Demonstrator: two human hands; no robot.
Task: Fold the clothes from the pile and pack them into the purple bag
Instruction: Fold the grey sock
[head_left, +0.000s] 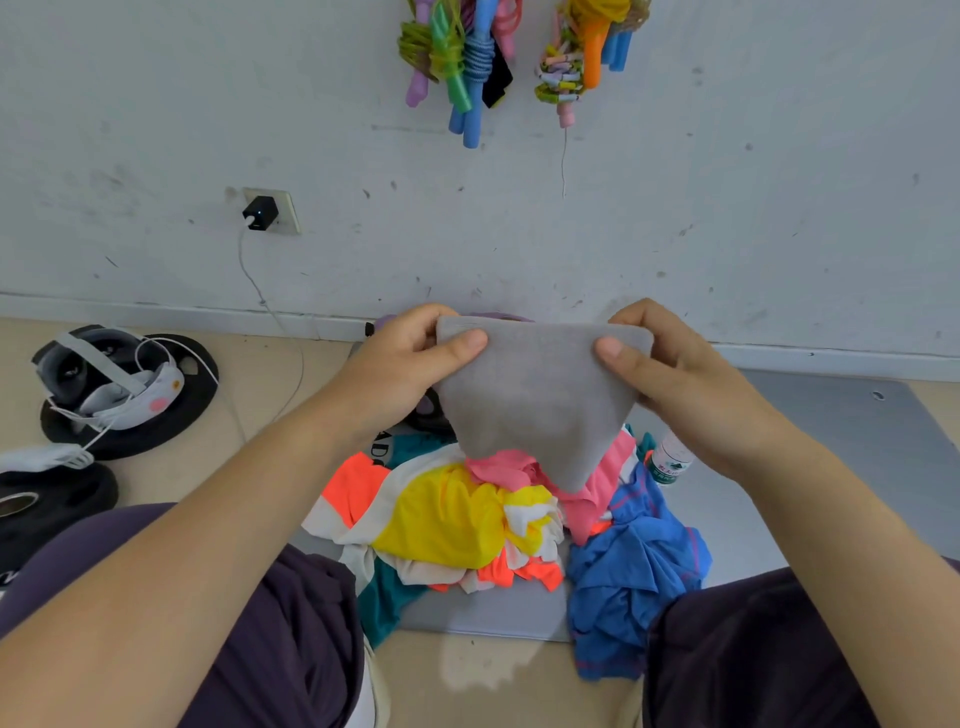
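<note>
Both hands, left hand (415, 358) & right hand (670, 358), pinch grey garment (535, 400) at 12; pile (509, 525) at 6 mostly unfolded; bag barely visible.

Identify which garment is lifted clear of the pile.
The grey garment, pinched at its top corners by the left hand and right hand; the yellow, pink and blue garments lie crumpled below.

We see a plain grey cloth (535, 395), no print on it. Below it the pile (498, 525) shows yellow, neon orange, white, pink and teal, with a blue garment (628, 566) trimmed in pink stitching at the pile's right edge. All of this lies on a pale grey mat (810, 441). On the white wall hang jump ropes (467, 57) in green, blue, pink and orange. The weight plates (130, 410) at left are black.
</note>
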